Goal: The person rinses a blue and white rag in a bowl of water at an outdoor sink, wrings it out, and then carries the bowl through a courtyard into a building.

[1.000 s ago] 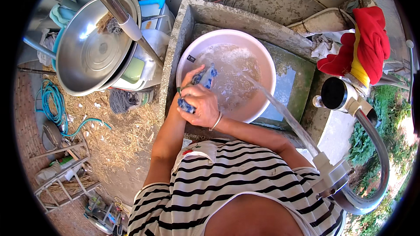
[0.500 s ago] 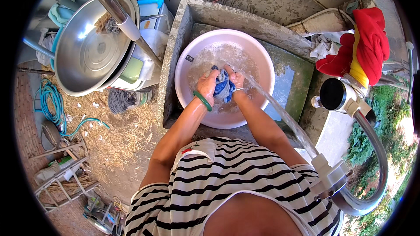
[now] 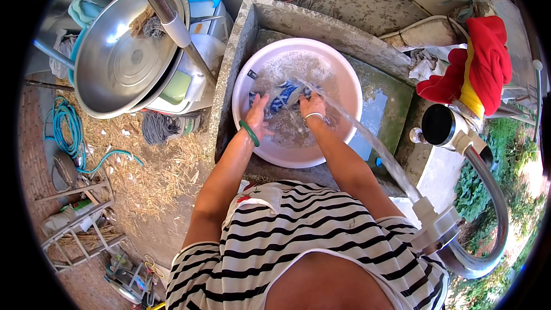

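Bright daylight. Strongest at 3 to 4 o'clock: greenery sunlit, patches burnt white. Hard glare on steel basin, 10 o'clock; pale sheen on wet sink floor, 2 to 3; glints on metal tap, 4. Cloth, just 12 o'clock of centre, indistinct in water. Fisheye bends straight edges; outer detail soft, corners black.
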Demonstrator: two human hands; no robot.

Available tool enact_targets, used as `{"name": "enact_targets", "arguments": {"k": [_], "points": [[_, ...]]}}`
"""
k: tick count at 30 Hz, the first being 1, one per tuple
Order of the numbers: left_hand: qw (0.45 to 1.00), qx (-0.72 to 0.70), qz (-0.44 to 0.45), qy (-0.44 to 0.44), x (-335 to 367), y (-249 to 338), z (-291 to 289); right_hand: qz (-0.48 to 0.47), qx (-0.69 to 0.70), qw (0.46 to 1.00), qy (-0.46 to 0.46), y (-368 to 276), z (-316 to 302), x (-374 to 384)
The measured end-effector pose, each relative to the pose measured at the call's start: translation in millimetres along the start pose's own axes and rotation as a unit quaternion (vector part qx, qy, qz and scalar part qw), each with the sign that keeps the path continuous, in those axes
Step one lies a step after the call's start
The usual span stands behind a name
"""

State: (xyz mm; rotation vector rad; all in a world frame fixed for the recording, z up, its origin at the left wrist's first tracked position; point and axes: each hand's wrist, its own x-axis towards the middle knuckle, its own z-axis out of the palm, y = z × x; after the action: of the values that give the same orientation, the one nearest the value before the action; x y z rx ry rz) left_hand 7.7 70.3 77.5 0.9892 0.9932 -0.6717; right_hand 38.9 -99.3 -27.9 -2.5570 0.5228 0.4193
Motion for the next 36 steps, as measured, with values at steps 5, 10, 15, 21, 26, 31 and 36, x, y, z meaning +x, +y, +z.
{"name": "enact_targets", "arguments": {"k": [5, 10, 15, 21, 26, 31, 36], "points": [[0.965, -0.172, -0.016, -0.196, 27, 22, -14, -0.278, 0.363, 0.882, -0.108, -74, -43, -64], [0.949, -0.167, -0.016, -0.268, 3, 28, -15, -0.427, 0.322, 0.843, -0.062, -117, -87, -139], [0.822, 0.16, 0.514, -0.183, 2, -15, -13, -0.438, 0.319, 0.841, 0.006, -118, -85, -129], [0.951, -0.242, 0.095, -0.168, 1, 5, 38, -0.329, 0.399, 0.846, 0.131, -97, -67, -40], [0.982, -0.129, 0.136, -0.034, -10, 15, 48, -0.07, 0.506, 0.859, 0.029, -63, -47, -17], [0.958, 0.109, 0.245, -0.105, -15, 19, 41, -0.065, 0.334, 0.938, -0.063, 30, 16, 16], [0.987, 0.067, 0.137, -0.053, 7, 26, -1, 0.055, 0.178, 0.982, 0.008, 39, -15, 32]]}}
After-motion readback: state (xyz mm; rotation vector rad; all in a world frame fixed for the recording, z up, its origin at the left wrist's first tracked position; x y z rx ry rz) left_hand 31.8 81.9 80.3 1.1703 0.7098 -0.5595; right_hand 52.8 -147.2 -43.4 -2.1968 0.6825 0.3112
